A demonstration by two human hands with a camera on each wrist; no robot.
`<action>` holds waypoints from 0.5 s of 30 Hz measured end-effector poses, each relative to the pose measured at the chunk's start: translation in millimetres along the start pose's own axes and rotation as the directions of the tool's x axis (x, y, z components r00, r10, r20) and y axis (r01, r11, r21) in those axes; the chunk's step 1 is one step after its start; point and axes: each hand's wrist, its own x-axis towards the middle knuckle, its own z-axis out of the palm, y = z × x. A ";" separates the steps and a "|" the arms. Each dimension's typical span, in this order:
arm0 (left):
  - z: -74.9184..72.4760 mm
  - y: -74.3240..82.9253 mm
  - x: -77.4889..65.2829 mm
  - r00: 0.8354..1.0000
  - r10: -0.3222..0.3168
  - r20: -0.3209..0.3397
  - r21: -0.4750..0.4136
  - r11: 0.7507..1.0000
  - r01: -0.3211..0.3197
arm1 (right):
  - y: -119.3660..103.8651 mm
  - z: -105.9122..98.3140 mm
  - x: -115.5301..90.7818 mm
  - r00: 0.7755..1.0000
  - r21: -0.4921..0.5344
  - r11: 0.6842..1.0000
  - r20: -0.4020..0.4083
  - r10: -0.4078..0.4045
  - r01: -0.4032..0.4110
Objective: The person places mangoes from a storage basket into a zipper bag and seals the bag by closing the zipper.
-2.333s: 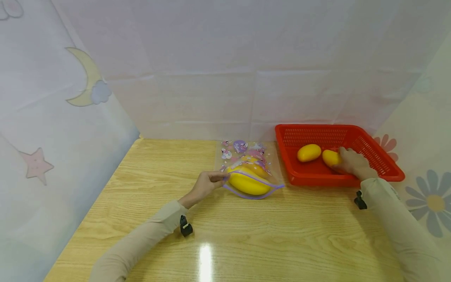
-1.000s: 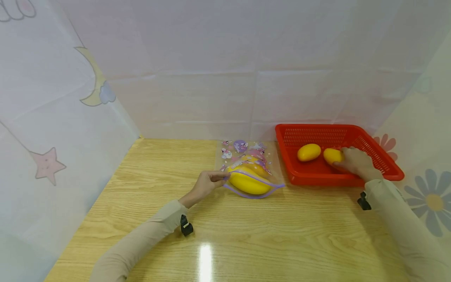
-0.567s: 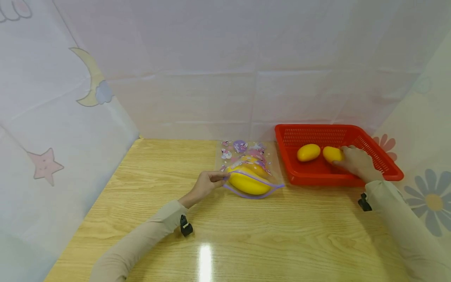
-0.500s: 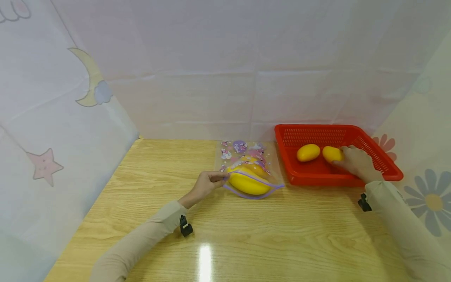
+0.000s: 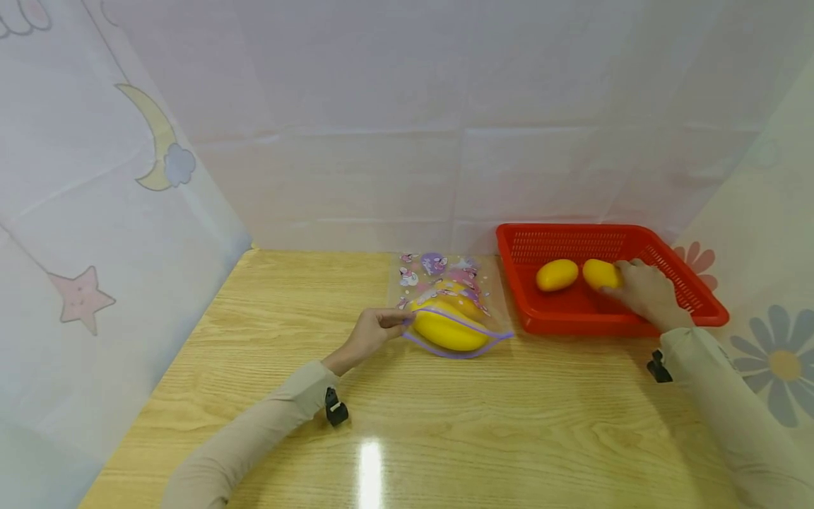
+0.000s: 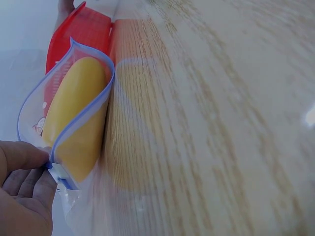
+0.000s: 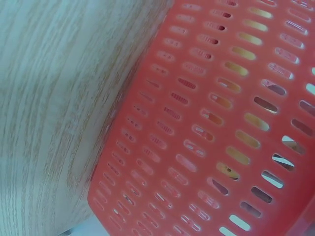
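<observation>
My left hand pinches the left corner of a clear zip bag with a purple-edged mouth and pink prints. In the left wrist view, thumb and fingers hold the bag by its zip end. Inside lie yellow fruits; the front one is a long, smooth yellow fruit. My right hand reaches into the red basket and grips a yellow mango from its right side. Another yellow mango lies to its left. The right wrist view does not show the hand, only the slotted basket wall.
The basket stands at the back right of the wooden table, just right of the bag. A pale cloth wall rises behind the table's back edge. Printed side walls flank it.
The right hand has shifted slightly right and back, and the gripped mango has turned and moved a little in the basket. The left hand and bag have stayed in place.
</observation>
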 end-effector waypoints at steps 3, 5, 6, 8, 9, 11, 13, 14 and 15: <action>-0.1 0.2 -0.3 1.000 -0.003 -0.001 0.004 1.000 0.003 | -1.9 -1.0 -0.9 1.000 0.000 1.000 -0.008 -0.001 0.001; 0.0 0.0 -0.5 1.000 0.000 -0.005 0.002 1.000 0.000 | -2.6 -1.2 -1.6 1.000 0.000 1.000 -0.015 -0.001 0.001; -0.1 0.0 -0.6 1.000 0.000 -0.005 0.002 1.000 0.000 | -2.5 -1.0 -1.9 1.000 0.002 1.000 -0.023 -0.003 0.003; 0.0 -0.1 -0.7 1.000 0.004 -0.008 0.000 1.000 -0.004 | -2.7 -1.0 -2.4 0.999 0.000 1.000 -0.038 -0.005 0.005; 0.0 -0.1 -0.6 1.000 0.004 -0.009 0.001 1.000 -0.004 | -2.7 -1.0 -2.6 0.999 -0.001 1.000 -0.046 -0.007 0.007; 0.1 -0.2 -0.4 1.000 0.004 -0.009 -0.002 1.000 -0.004 | -2.4 -0.9 -2.7 0.998 -0.003 1.000 -0.061 -0.012 0.012; 0.1 0.1 -0.2 1.000 0.001 -0.008 0.001 1.000 -0.001 | -2.9 -1.3 -2.8 0.998 -0.004 1.000 -0.066 -0.015 0.015; 0.0 0.2 -0.2 1.000 0.000 -0.008 0.003 1.000 0.000 | -3.1 -1.5 -2.7 0.998 -0.003 1.000 -0.068 -0.016 0.016; -0.1 0.5 -0.2 1.000 -0.003 -0.006 0.002 1.000 0.003 | -3.4 -1.7 -2.7 0.997 -0.002 1.000 -0.069 -0.016 0.016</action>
